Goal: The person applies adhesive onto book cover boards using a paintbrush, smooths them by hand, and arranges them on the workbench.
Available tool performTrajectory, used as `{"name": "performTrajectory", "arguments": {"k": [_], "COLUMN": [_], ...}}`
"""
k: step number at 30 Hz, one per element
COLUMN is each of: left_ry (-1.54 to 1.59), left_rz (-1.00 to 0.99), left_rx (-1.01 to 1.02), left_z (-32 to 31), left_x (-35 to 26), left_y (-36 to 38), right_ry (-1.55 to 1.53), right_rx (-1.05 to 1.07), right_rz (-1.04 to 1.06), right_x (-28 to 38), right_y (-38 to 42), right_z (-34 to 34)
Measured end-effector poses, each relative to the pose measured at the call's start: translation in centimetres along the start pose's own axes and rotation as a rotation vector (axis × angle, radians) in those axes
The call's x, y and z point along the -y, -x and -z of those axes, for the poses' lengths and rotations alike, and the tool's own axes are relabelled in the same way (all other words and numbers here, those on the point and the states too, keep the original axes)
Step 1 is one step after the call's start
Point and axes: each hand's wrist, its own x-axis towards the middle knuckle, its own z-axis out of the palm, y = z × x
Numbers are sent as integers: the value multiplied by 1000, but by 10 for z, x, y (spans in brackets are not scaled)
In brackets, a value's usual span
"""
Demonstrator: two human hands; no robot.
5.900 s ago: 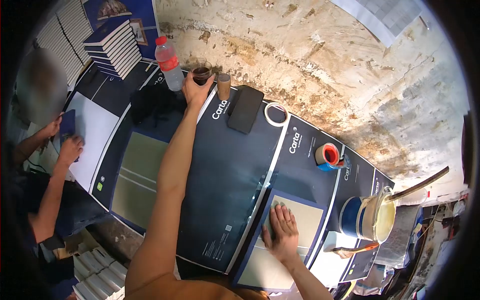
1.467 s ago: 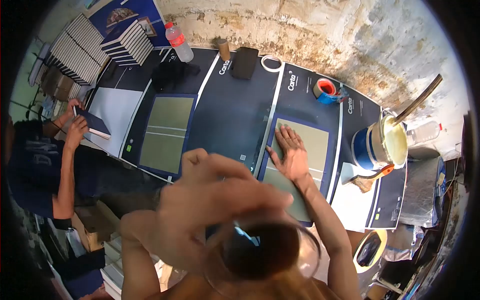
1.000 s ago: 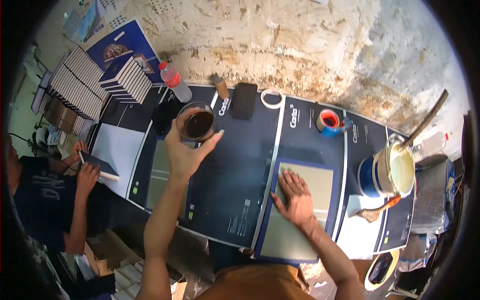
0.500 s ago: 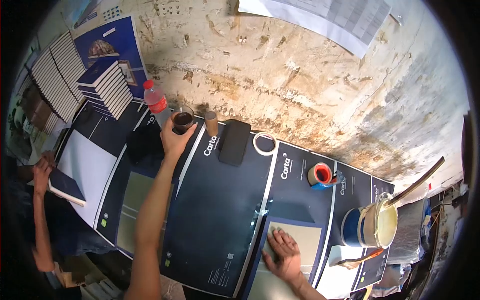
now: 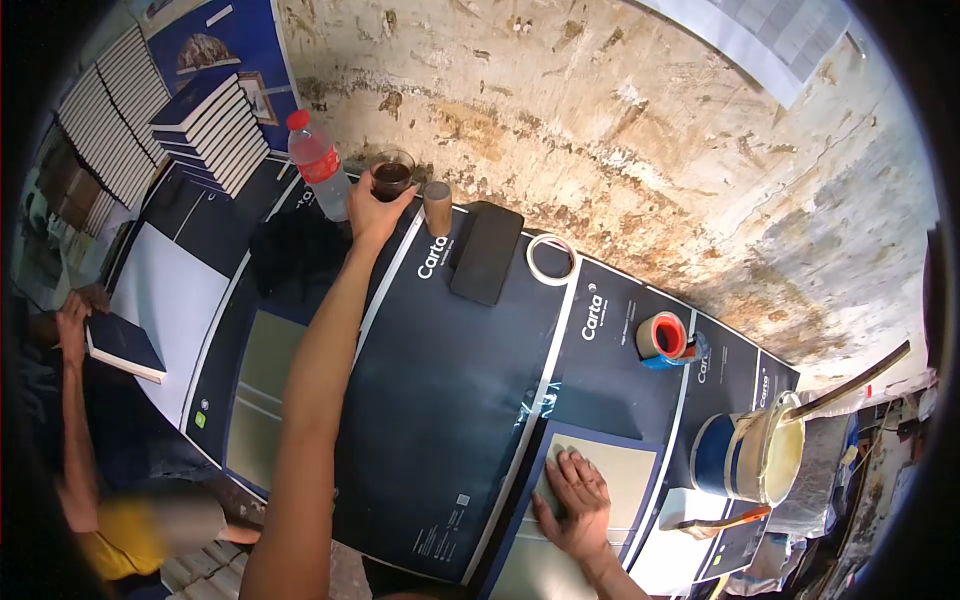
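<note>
My left hand [image 5: 378, 212] is closed around a glass [image 5: 393, 174] of dark drink, close to the wall at the back edge of the table. Beside it on the left stands a plastic bottle [image 5: 318, 165] with a red cap. Just right of the glass is a small brown cylinder [image 5: 437, 209]. My right hand [image 5: 577, 503] lies flat with fingers somewhat spread on a book cover [image 5: 625, 475], grey-beige board with dark blue turned edges. The hand holds nothing.
Rightward stand a paste bucket [image 5: 745, 455] with a stick, a brush [image 5: 715, 523], a red-and-blue tape stack [image 5: 663, 338] and a tape roll [image 5: 552, 259]. A black block [image 5: 487, 252] lies mid-table. At left, another person's hand [image 5: 73, 325] touches a dark book [image 5: 125, 346], near stacked books [image 5: 212, 130].
The view has shifted, so the table sits higher in it. My left hand has moved the glass slightly toward the wall. A blurred yellow garment shows at lower left. My right hand stays on the cover.
</note>
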Motion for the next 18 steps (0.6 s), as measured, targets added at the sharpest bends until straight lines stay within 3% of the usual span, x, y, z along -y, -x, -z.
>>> {"name": "performTrajectory", "arguments": {"k": [3,18], "left_ry": [-118,-157], "left_rz": [63,117], "left_rx": [-42,-183], "left_z": [1,-19], "left_x": [-20,-5], "left_y": [3,5], "right_ry": [9,-3], "right_rx": [-2,20], "right_rz": [4,-4], "right_x": [-2,-3], "right_y": [1,2], "right_z": [-2,-2]}}
